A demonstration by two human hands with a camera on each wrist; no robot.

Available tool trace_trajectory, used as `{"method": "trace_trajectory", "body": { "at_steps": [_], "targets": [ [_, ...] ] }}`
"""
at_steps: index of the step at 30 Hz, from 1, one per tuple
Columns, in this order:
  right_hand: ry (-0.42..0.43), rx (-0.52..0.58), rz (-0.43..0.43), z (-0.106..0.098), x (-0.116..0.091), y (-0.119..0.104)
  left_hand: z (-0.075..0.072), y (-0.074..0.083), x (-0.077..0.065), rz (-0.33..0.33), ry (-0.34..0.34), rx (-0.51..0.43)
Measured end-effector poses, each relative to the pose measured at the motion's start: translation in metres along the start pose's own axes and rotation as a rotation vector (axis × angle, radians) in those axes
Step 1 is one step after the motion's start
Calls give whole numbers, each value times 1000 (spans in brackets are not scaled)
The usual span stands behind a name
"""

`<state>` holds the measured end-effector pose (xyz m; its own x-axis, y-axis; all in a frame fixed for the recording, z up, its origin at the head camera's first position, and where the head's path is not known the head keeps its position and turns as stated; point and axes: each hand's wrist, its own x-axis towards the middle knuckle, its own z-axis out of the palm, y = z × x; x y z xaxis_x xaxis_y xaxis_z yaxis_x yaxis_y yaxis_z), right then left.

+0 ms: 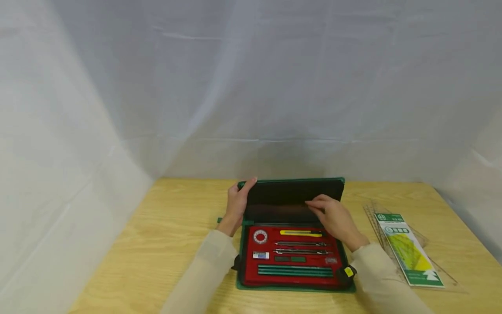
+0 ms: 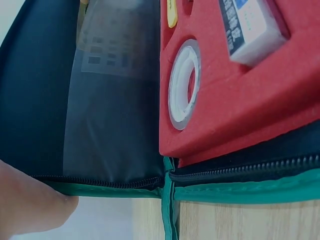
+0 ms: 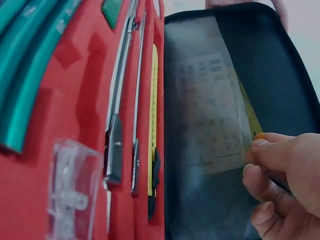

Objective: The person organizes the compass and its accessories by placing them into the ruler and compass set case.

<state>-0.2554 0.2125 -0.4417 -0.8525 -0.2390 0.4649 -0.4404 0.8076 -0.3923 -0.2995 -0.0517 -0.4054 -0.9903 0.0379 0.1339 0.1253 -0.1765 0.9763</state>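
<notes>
A green zip case lies unfolded on the table, its lid raised at the back. My left hand grips the lid's left edge, thumb on the black inner side. Inside the lid is a clear pocket, through which a transparent drawing template with small cutouts shows. At the pocket's opening my right hand pinches the template's edge with thumb and fingertips; a yellowish strip shows there. The red tray holds a yellow utility knife, compasses, a white tape roll, an eraser and green pencils.
To the right of the case lies a green-and-white package on top of transparent set squares. Wood-grain tabletop extends to the left. White sheeting hangs behind and at both sides of the table.
</notes>
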Motion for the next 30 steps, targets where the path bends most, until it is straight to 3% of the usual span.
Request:
{"method": "trace_trajectory", "body": {
  "at_steps": [5,12,16,20,25,30],
  "targets": [
    [-48,-43,53,0,-8,-1,4,-1,0,-18,-15,6],
    [-71,-113,102,-1,-15,-6,4,-25,16,-30,-23,-10],
    [-48,-148,95,-3,-20,-9,5,-31,19,-23,-21,-14],
    [-6,-115,99,-7,-31,-8,3,-34,21,-12,-10,-7],
    [38,-61,135,-18,-45,-2,-7,-32,21,-2,11,2],
    [92,-75,184,-33,-63,11,-21,-27,21,4,48,-4]
  ]
}}
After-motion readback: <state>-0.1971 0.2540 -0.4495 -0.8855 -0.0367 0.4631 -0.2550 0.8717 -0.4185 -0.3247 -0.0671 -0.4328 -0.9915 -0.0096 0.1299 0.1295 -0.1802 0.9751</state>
